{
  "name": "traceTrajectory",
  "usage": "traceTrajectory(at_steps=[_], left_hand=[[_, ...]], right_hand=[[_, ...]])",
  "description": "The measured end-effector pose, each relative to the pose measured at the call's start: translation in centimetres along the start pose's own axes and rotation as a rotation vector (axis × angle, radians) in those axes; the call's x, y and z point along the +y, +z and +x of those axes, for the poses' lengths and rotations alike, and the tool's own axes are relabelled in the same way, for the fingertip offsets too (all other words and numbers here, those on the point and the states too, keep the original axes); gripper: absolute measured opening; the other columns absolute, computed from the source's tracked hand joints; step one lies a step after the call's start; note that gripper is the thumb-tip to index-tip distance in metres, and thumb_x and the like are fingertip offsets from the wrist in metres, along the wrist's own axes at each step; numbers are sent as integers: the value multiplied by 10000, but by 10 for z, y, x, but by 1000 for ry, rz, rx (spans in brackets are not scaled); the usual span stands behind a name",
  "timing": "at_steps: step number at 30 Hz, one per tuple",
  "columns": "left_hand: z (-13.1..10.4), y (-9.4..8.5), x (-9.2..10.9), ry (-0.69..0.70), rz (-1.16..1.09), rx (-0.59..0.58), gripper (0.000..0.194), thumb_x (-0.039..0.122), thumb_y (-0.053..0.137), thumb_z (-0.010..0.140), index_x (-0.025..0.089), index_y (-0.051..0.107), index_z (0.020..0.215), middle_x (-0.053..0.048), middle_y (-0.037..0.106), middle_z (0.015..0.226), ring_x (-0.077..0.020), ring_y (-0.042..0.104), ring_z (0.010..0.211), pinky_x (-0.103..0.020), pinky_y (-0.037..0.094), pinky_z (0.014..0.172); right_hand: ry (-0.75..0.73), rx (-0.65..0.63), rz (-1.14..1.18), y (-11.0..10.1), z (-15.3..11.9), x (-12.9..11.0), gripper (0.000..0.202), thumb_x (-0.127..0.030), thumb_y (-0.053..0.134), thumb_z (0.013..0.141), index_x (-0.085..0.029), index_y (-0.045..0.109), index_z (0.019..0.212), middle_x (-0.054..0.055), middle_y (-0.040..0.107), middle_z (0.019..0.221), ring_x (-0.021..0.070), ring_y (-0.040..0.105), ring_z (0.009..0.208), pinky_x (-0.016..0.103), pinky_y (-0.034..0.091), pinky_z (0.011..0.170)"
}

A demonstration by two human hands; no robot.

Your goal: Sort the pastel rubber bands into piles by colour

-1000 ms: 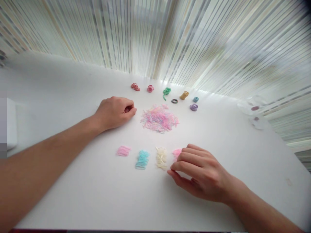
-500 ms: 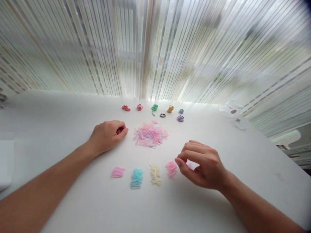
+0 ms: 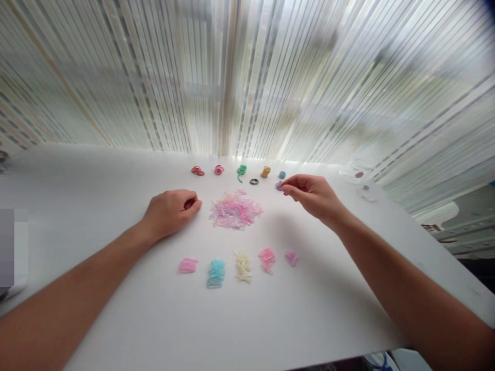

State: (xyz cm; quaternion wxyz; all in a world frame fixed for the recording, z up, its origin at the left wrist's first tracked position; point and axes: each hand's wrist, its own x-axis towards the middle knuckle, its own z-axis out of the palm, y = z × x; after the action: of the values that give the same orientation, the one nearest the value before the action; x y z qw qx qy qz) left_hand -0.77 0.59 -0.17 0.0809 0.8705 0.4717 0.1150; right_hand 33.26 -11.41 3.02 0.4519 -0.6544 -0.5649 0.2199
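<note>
Bench (image 3: pixel 162 319) with small coils and strands, as an onlooker in the room sees it. The right hand (image 3: pixel 314 197) reaches toward the far row, its thumb and forefinger brought together at the purple coil (image 3: pixel 278 186), which they partly cover; whether they grip it cannot be told. The left hand (image 3: pixel 170 212) rests curled in a loose fist, apart from the pastel heap (image 3: pixel 236 210); its inside is hidden. Beyond the heap, left to right: red coil (image 3: pixel 197 170), pink coil (image 3: pixel 218 169), green coil (image 3: pixel 242 171), yellow coil (image 3: pixel 265 171) and blue coil (image 3: pixel 282 174). Nearer the person: pink pile (image 3: pixel 188 265), turquoise pile (image 3: pixel 216 272), cream pile (image 3: pixel 243 267), coral pile (image 3: pixel 266 259) and lilac pile (image 3: pixel 291 257). The step in hand appears to be handling the purple coil; the next move probably calls for a light, narrow pinch, clear of the blue coil just behind
</note>
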Motion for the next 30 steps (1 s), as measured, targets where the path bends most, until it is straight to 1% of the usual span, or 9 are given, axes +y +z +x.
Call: traceTrajectory(at_steps=[2,5,7,10,14,19,25,27,30], left_hand=[[-1,0,0,-1,-3,0,356,512,452,957,238,589,775,-37,706,833,-215,580,767,-341,303,669],[-2,0,2,-3,-14,-8,355,511,451,955,235,572,768,-35,694,824,-207,568,759,-342,303,674],[-2,-1,2,-11,-24,-14,352,508,453,954,234,565,764,-31,687,814,-202,562,751,-342,305,676],[-2,-1,3,-22,-30,-16,349,502,456,952,233,564,759,-27,679,795,-194,554,735,-340,305,673],[-1,-1,3,-25,-21,-17,341,489,464,952,230,574,759,-23,670,774,-186,549,717,-335,301,666],[-2,0,3,-18,-12,-4,332,481,479,949,229,589,761,-21,682,777,-188,559,719,-335,300,663],[-4,0,7,-9,-47,11,312,443,493,944,224,597,748,-34,730,825,-204,609,762,-349,331,672],[-5,1,7,3,-60,12,306,429,497,949,222,606,750,-39,743,846,-207,620,777,-354,344,680],[-6,3,7,10,-76,10,306,417,499,956,221,605,746,-47,745,855,-210,622,783,-361,345,676]], right_hand=[[-18,27,54,5,12,2,304,-440,767,824,-144,773,895,76,732,782,147,552,654,313,428,613],[-49,54,92,24,20,15,354,-510,710,876,-158,731,903,59,694,744,145,538,634,309,421,603],[-59,8,76,36,19,25,365,-528,710,877,-164,728,908,45,679,730,143,531,620,304,414,592],[-75,-88,41,46,12,36,323,-475,743,848,-166,765,941,25,672,720,138,516,613,295,402,584],[-97,-167,10,43,8,39,283,-436,740,840,-172,791,928,24,693,732,130,497,604,290,391,574],[-149,-216,-89,42,8,39,325,-455,729,875,-157,808,976,25,673,695,130,474,585,294,375,554],[-189,-225,-162,42,5,44,411,-565,718,908,-175,822,986,21,637,650,151,489,585,307,376,539],[-203,-233,-186,41,5,47,429,-595,718,911,-185,824,978,39,665,688,159,509,597,317,388,547],[-214,-218,-230,40,6,55,449,-649,716,900,-216,828,942,46,675,684,175,522,589,335,403,547]])
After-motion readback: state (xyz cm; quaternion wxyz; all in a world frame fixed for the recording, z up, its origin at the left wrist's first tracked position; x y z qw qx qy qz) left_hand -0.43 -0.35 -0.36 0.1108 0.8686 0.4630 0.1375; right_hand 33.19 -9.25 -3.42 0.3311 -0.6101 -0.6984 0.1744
